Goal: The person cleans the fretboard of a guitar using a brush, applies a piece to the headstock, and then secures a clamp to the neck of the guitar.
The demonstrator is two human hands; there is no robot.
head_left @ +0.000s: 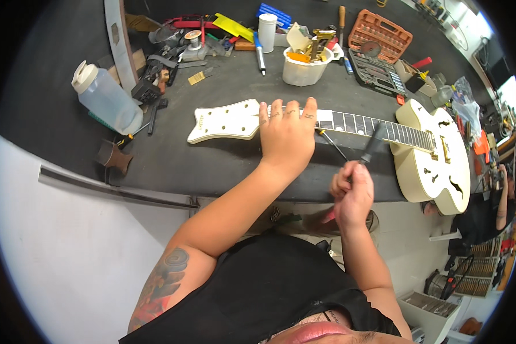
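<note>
A cream hollow-body guitar lies face up across the dark bench, its headstock (223, 121) at left and its body (441, 152) at right. My left hand (286, 135) rests across the neck (364, 124) beside the headstock, fingers stretched out and spread; its thumb is hidden. My right hand (354, 192) is closed around a dark bar-shaped tool (374, 143), blurred by motion. The tool tilts up in front of the fretboard; I cannot tell whether it touches. A thin screwdriver (333, 144) with a yellow-and-black handle lies by the neck, between my hands.
A water bottle (108, 98) stands at left near a brown curved block (113, 157). Behind the neck are a white tub (304, 71) of parts, a blue-and-silver pen-like tool (260, 54) and an open orange socket case (380, 34). Another person (479, 215) is at far right.
</note>
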